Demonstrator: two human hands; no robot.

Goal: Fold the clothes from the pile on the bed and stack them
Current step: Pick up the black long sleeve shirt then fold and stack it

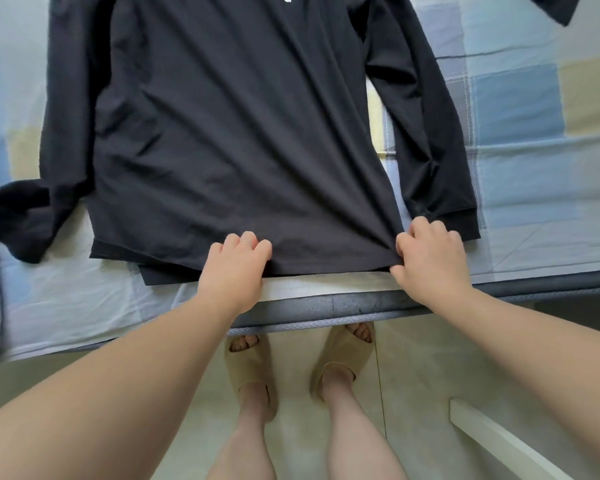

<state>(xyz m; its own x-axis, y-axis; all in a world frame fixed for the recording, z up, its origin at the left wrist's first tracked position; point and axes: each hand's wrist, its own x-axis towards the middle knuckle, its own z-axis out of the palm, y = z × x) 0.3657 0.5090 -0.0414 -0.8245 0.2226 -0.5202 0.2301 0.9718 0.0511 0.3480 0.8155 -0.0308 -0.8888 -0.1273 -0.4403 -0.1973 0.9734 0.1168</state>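
Head view: a black long-sleeved shirt lies spread flat on the bed, which has a sheet checked in blue, pale yellow and white. The shirt's hem runs along the near edge of the mattress. Small white letters show at its far end. Its left sleeve runs down the left side and bunches at the cuff, and its right sleeve lies straight, just beside the body.

The left hand sits at the middle of the hem with its fingers curled over the cloth. It seems to grip the hem, though the thumb is hidden. The right hand pinches the hem's right corner, and creases fan out from it. Another dark garment shows at the far right. Below the mattress edge, feet in tan slippers stand on a pale floor.
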